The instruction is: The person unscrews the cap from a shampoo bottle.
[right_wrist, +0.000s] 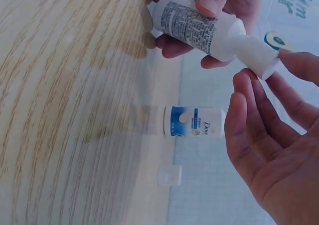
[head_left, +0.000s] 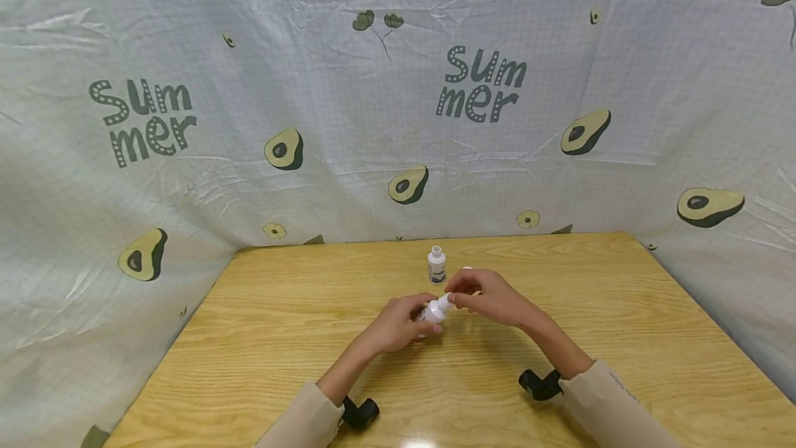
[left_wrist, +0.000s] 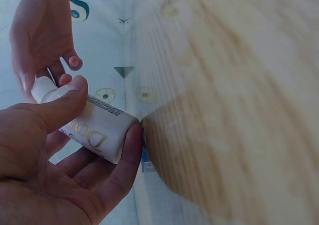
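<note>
My left hand [head_left: 401, 323] grips a small white Dove bottle [left_wrist: 102, 128] round its body, tilted with its neck end toward my right hand. Black print covers the side that shows in the right wrist view, and gold lettering shows in the left wrist view. A white cap [right_wrist: 258, 56] sits at the bottle's neck end. My right hand [head_left: 494, 296] pinches that cap between thumb and fingertips. Behind the hands stands a second white bottle [head_left: 437, 268], upright with its neck uncovered; a blue and white Dove label [right_wrist: 192, 121] faces the right wrist camera.
A loose white cap [right_wrist: 170, 175] rests on the table beside the standing bottle, mostly behind my right hand in the head view. The wooden table [head_left: 280, 337] ends at a hanging printed cloth [head_left: 348, 102] at the back and sides.
</note>
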Motion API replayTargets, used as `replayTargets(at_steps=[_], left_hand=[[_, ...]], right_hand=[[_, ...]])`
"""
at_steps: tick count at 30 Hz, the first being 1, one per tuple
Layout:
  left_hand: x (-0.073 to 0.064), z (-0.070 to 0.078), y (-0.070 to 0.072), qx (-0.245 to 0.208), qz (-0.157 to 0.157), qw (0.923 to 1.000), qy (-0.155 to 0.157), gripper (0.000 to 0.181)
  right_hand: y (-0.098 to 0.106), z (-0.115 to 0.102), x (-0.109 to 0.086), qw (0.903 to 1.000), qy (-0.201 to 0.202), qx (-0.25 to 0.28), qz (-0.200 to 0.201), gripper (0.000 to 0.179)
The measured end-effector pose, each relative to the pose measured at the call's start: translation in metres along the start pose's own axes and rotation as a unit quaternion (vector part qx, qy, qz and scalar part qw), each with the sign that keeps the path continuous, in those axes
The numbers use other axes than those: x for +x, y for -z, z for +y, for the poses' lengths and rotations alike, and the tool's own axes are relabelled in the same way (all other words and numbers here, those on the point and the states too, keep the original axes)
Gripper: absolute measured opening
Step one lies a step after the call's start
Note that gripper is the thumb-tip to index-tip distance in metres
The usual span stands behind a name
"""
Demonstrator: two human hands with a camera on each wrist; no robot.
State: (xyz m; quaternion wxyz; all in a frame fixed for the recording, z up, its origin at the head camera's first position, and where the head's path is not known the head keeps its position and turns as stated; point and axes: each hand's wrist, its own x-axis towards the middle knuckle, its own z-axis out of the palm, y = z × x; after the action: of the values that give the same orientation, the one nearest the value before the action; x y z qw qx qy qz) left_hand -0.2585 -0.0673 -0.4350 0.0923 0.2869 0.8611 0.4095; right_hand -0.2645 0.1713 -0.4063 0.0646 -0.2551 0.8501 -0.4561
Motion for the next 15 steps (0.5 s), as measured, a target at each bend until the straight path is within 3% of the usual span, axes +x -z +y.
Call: replayTargets(at_steps=[7, 15], left_hand=[[0.0000, 0.0000, 0.0005, 0.002, -0.001, 1.0000, 0.001, 0.033], [0.0005, -0.0004, 0.0003, 0.010, 0.000, 1.0000, 0.002, 0.034]], right_hand=[[0.0014, 0.0007, 0.0003, 0.9994, 0.030, -0.016, -0.002, 0.022], [0.0001, 0.0002, 0.0015, 0.9991, 0.023, -0.034, 0.008, 0.024]])
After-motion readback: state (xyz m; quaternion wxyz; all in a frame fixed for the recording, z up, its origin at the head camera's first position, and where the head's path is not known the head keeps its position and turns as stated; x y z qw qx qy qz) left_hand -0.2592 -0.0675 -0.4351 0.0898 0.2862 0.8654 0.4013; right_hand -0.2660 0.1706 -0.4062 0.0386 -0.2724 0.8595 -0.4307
